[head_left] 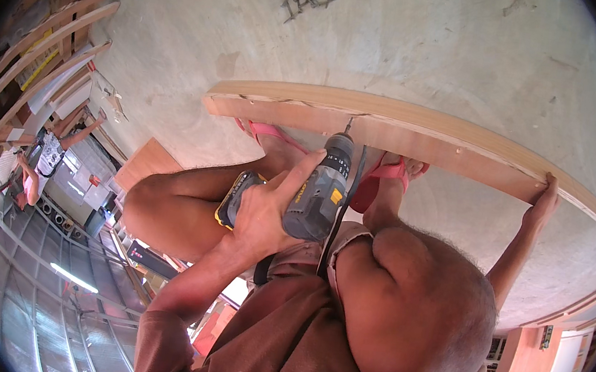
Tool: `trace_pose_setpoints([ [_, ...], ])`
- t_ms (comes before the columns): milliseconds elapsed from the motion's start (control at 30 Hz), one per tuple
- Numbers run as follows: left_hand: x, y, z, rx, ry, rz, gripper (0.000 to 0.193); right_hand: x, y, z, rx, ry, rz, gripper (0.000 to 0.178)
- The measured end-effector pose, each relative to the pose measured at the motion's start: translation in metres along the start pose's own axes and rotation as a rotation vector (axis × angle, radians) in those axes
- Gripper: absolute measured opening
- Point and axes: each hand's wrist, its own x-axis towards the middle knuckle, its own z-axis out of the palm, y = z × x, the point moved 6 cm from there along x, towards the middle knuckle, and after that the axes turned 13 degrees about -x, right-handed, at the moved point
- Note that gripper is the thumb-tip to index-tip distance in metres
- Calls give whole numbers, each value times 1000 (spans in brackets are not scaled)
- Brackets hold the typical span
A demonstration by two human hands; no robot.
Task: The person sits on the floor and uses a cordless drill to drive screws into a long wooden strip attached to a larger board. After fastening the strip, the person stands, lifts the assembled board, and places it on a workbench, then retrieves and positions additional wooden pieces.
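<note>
Bright, soft light — a glaring tube lamp at lower left — fisheye-bent edges, black corners.

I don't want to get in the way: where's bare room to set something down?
The floor is bare between the screws and the board, and to the right of the screws. It's crowded nearer the body: drill, left hand and feet bunch near the board, with the right hand toward its right end.
</note>
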Motion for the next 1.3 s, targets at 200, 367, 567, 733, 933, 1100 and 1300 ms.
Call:
trace_pose_setpoints([
  [200,-2,1,-1,-38,-27,-82,84,-6,-6,3,42,-10,-5,30],
  [367,0,-5,0,-79,-5,-73,83,-1,0,1,-32,30,-4,23],
  [567,0,-8,-3,-99,-14,-72,85,5,7,-4,-18,4,-8,24],
  [733,-1,-9,-1,-122,-11,-93,88,-19,-25,7,-6,94,-66,27],
  [933,6,-8,-1,-74,-10,-72,89,-25,-28,5,-16,102,-10,32],
  [1100,7,-14,0,-151,-26,-129,90,-16,-12,1,-12,55,59,30],
  [1300,11,-20,4,-109,-10,-121,91,-13,-10,2,58,85,-33,27],
])
